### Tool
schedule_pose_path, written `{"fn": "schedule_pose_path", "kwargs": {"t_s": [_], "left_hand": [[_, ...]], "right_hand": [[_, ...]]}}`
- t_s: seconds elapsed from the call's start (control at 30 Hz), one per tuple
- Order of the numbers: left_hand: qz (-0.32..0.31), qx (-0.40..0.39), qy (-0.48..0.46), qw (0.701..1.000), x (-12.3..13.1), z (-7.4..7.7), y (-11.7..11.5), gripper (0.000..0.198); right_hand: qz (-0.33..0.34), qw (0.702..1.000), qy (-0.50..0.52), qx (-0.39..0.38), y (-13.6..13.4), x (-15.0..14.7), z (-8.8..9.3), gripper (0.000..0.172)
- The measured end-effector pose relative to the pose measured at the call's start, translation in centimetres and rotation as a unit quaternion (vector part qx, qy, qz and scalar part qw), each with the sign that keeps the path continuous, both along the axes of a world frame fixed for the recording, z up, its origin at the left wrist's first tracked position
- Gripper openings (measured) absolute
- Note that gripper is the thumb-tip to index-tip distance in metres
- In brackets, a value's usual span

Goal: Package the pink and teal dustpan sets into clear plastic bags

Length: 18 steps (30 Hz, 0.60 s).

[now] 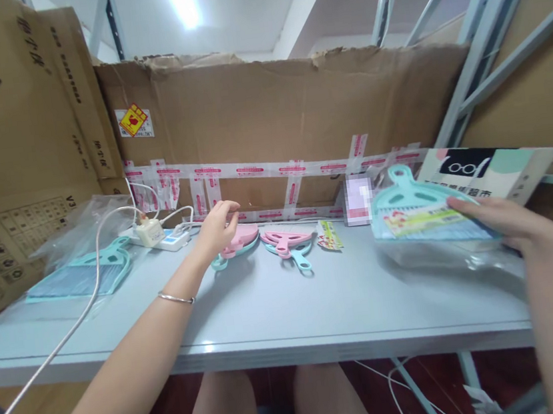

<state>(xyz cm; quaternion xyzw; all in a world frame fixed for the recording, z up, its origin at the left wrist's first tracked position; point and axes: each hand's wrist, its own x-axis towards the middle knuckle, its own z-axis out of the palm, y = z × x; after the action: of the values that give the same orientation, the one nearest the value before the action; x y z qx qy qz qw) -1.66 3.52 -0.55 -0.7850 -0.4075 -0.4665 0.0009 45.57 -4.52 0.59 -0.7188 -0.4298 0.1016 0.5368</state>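
My right hand (520, 221) grips a light-teal dustpan (396, 195) at its right side, raised above the table's right part. A brush and a yellow-green label card (419, 220) lie in its pan, and clear plastic hangs beneath it. My left hand (221, 227) is over a small stack of pink and teal pieces (243, 238), fingers loosely bent and apart; whether it touches them I cannot tell. Beside that stack lie pink and teal triangular pieces with ring handles (288, 240). Another yellow-green card (329, 235) lies to their right.
A bagged teal dustpan (83, 274) lies at the left. Behind it are a white power strip (172, 238) and plug, with a white cable (95, 283) crossing the table's left. A tall cardboard wall (265, 114) closes the back; a printed box (498, 169) leans at right.
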Motion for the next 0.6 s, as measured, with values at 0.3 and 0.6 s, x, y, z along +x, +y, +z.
{"fn": "schedule_pose_path", "kwargs": {"t_s": [0.3,0.6], "left_hand": [[-0.191,-0.342,-0.285,0.875,4.4,2.2,0.6,0.045],[-0.078,-0.251,-0.413,0.872,1.6,-1.0,3.6,0.029]], "right_hand": [[0.329,0.937,0.111,-0.035,6.7,-19.4,0.8,0.024],[0.218,0.956,0.016,0.197,6.5,-24.9,-2.6,0.028]]}}
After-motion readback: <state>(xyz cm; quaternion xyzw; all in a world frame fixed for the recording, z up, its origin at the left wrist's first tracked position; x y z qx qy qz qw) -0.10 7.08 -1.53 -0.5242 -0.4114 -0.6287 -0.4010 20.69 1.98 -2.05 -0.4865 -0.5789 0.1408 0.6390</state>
